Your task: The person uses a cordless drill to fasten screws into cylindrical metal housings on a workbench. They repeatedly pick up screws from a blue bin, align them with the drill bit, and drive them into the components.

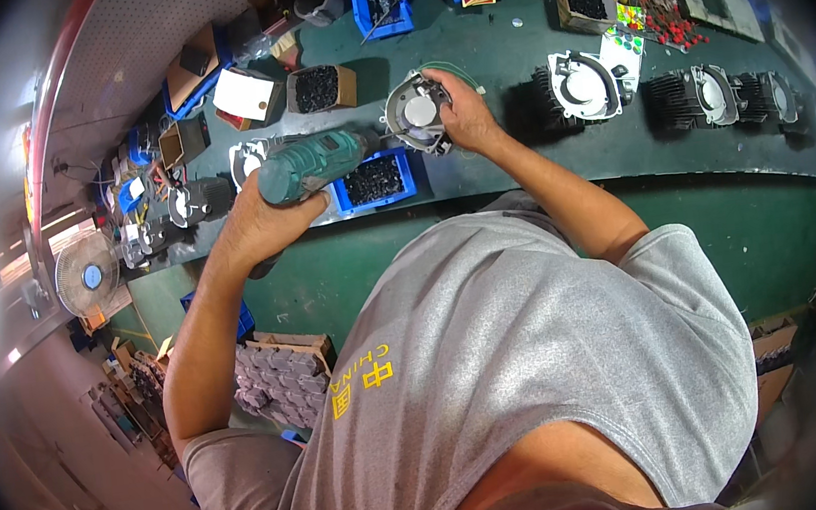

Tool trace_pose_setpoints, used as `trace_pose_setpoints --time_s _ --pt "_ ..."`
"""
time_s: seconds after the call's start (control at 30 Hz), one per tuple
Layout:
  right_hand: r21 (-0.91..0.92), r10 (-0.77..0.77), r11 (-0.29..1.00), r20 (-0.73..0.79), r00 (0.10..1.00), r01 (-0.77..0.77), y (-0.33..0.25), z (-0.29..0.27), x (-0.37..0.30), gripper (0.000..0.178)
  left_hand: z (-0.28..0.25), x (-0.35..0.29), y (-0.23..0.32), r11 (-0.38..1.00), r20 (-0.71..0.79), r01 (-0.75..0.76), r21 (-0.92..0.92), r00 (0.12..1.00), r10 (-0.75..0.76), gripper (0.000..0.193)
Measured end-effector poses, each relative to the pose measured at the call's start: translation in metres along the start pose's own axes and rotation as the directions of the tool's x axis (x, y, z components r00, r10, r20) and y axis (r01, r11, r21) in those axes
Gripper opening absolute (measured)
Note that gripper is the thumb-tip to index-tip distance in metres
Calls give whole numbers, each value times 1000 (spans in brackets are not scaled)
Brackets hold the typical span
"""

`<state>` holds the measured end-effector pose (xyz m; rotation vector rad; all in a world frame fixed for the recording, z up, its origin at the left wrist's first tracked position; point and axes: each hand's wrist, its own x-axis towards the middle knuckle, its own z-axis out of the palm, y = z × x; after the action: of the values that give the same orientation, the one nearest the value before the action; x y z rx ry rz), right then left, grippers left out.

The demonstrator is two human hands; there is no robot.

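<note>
My left hand (pixel 268 219) is wrapped round the grip of a teal cordless drill (pixel 322 161), which lies sideways with its dark nose toward the housing. My right hand (pixel 469 119) grips the right side of a round metal lamp housing (pixel 420 111) with a pale disc in its middle. A thin green wire (pixel 460 75) curves out beside that hand. Whether the drill's tip touches the housing, I cannot tell. Just below the drill sits a blue tray (pixel 409 190) of small black parts. Partly hidden behind the drill is another pale housing (pixel 244 159).
Finned housings (pixel 584 89) stand along the green bench (pixel 494 39) to the right, more (pixel 199 200) to the left. Behind are a carton of black parts (pixel 346 86), a blue bin (pixel 381 1) and red-tipped parts (pixel 672 28). A fan (pixel 86 275) stands at far left.
</note>
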<state>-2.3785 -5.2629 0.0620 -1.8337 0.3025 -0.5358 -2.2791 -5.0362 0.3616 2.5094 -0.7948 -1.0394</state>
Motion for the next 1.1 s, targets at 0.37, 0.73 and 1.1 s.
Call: trace_pose_setpoints --time_s 0.37,0.73,1.1 --pt "28 23 999 13 1000 -23 3 1 2 60 -13 9 18 953 -91 -111 282 986 142 41" --pt "19 18 1000 46 999 -19 -10 -4 3 61 -17 10 25 929 -88 -121 351 983 161 49" --pt "-11 43 999 95 995 -43 -11 -6 1 64 -17 21 18 951 27 -82 297 997 78 44"
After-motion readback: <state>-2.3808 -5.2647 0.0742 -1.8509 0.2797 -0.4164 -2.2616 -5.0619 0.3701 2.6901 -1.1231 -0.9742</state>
